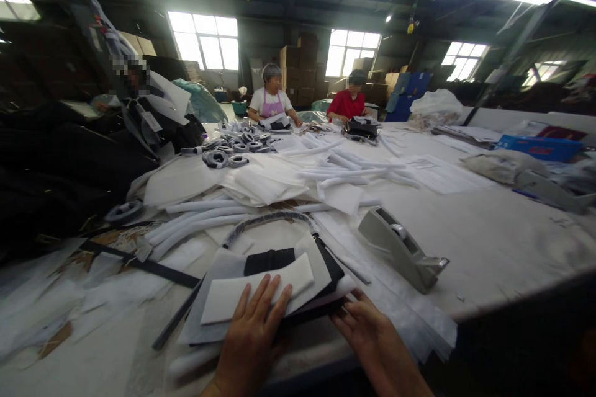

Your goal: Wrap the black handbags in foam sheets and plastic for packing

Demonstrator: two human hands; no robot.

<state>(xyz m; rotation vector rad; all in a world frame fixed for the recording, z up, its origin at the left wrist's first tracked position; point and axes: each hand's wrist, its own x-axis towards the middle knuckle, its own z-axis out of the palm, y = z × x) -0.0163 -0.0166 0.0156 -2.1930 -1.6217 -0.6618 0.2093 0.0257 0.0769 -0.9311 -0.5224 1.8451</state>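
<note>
My left hand lies flat with its fingers spread on a white foam strip. The strip rests on a grey sheet and a black fabric piece. My right hand sits at the lower right edge of that stack, its fingers curled against the black and white layers there. Whether it grips them I cannot make out. A curved black strap lies just beyond the stack.
A grey tape dispenser stands to the right. White tubes and sheets cover the table's middle, with grey tape rolls farther back. Two people sit at the far end. Dark fabric piles rise on the left. A blue box sits far right.
</note>
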